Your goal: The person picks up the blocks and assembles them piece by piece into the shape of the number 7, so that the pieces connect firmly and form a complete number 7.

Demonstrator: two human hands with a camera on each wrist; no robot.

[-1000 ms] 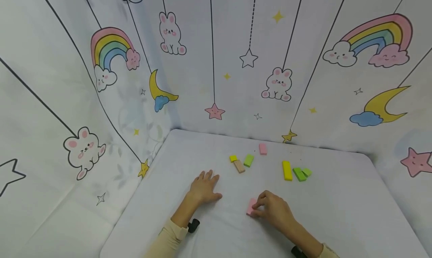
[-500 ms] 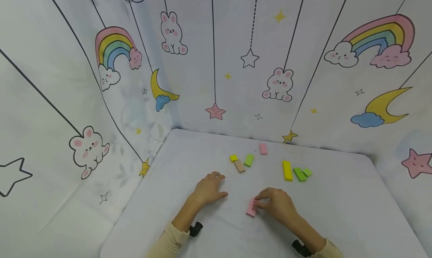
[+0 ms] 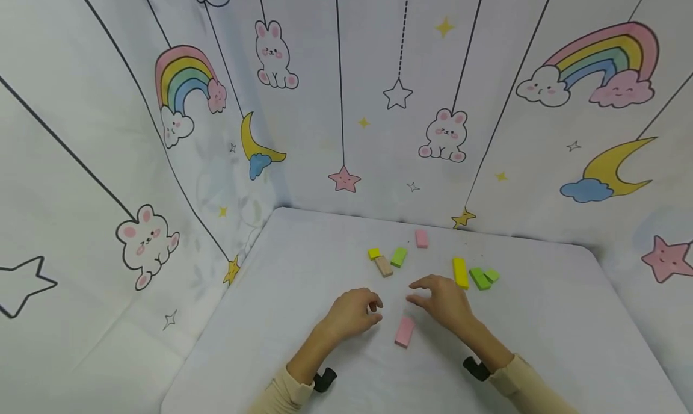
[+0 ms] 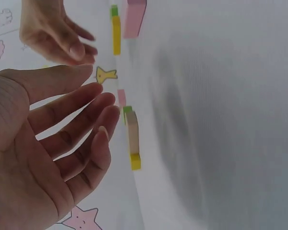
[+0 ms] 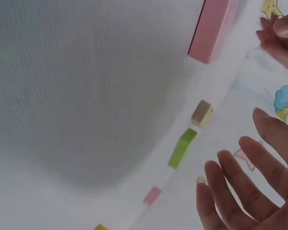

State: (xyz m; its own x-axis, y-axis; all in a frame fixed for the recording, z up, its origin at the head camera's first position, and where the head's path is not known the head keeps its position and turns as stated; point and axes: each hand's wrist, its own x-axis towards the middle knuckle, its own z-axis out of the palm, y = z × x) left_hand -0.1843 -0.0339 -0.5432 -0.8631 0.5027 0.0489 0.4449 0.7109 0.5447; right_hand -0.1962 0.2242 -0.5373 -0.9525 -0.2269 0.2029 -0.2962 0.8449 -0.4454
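A pink block lies flat near the middle of the white table, between and slightly in front of the two hands. To its left, my left hand hovers with loosely bent fingers and nothing in them; the left wrist view shows its bare palm. My right hand is raised beyond the block to the right, thumb and fingers apart and holding nothing. In the right wrist view the pink block appears at the top, away from the right fingers.
Farther back lie a small yellow block, a tan block, a green block and another pink block. At right are a long yellow block and two green blocks. A patterned curtain stands behind the table.
My right hand has let go of the near pink block and moved up and away from it. My left hand has lifted from the table and shifted right, its fingers bending.
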